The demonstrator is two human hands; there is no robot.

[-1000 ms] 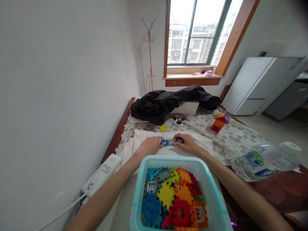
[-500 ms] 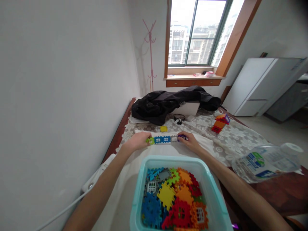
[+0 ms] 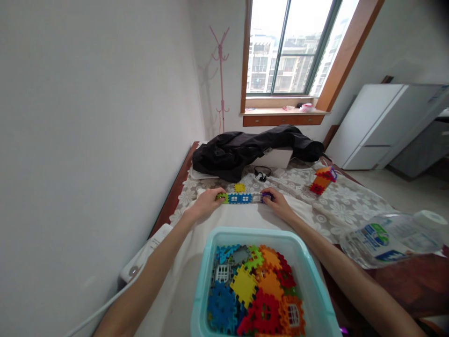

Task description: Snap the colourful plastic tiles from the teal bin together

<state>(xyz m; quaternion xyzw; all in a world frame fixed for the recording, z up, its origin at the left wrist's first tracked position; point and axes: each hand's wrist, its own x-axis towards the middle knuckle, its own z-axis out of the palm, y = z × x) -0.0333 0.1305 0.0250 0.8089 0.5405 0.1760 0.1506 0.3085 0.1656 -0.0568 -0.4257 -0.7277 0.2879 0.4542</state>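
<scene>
A row of joined plastic building tiles (image 3: 240, 198) stretches between my two hands, just beyond the bin. It runs from light green through blue tiles with white windows and a grey-white tile to purple. My left hand (image 3: 209, 202) is closed on the light green end. At the purple end, my right hand (image 3: 277, 204) grips with its fingers bent over the tile. Below the row stands a pale turquoise bin (image 3: 257, 231) with many loose tiles in it. A single yellow tile (image 3: 239, 187) lies flat behind the row.
Black cloth (image 3: 224, 157) lies over a white box (image 3: 275, 158), with a black headset (image 3: 262, 174) in front. An orange and red tile construction (image 3: 322, 180) stands at right. Nearer are a clear plastic bottle (image 3: 393, 238) and, by the left wall, a white power strip (image 3: 147, 250).
The tile row and both hands have shifted slightly up and to the right in view. The grip at each end stays the same.
</scene>
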